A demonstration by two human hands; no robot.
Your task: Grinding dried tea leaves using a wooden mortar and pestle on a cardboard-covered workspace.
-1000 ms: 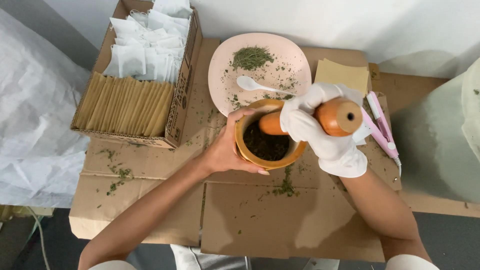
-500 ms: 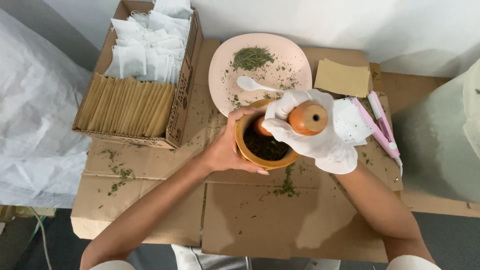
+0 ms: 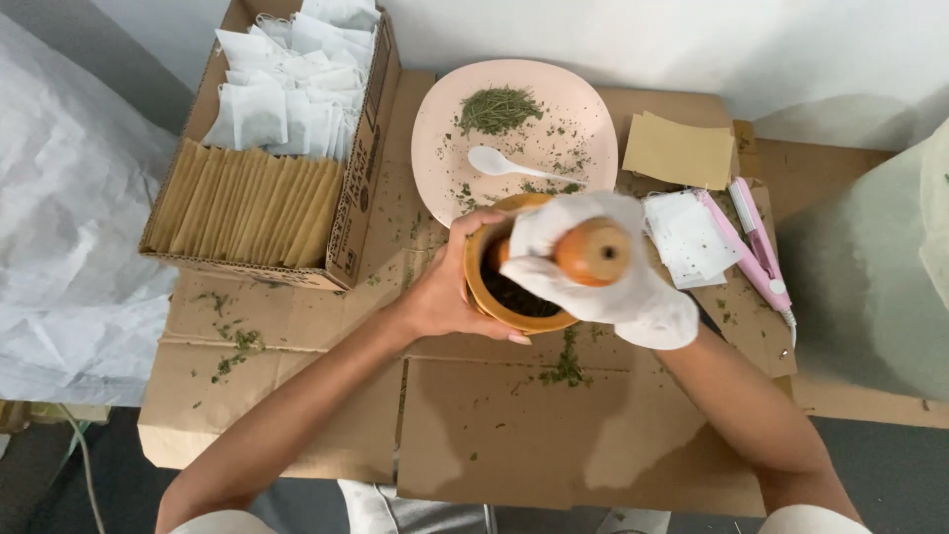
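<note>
My left hand (image 3: pixel 447 293) is bare and wraps around the left side of an orange wooden mortar (image 3: pixel 494 307) that stands on flattened cardboard. Dark ground herb fills the mortar. My right hand (image 3: pixel 618 282), in a white glove, grips an orange wooden pestle (image 3: pixel 591 251) held nearly upright over the mortar, its lower end down inside the bowl. The glove hides most of the mortar's right half.
A pink plate (image 3: pixel 445 129) with dried green herb and a white spoon (image 3: pixel 499 164) lies behind the mortar. A cardboard box (image 3: pixel 361 188) of brown envelopes and white sachets stands at left. Tan envelopes (image 3: pixel 678 150), a white sachet (image 3: pixel 687 237) and a pink handheld sealer (image 3: pixel 753 247) lie at right.
The pestle has swung from tilted right to nearly upright, and my right hand has shifted left over the mortar. This uncovered the white sachet at right. The left hand stayed put.
</note>
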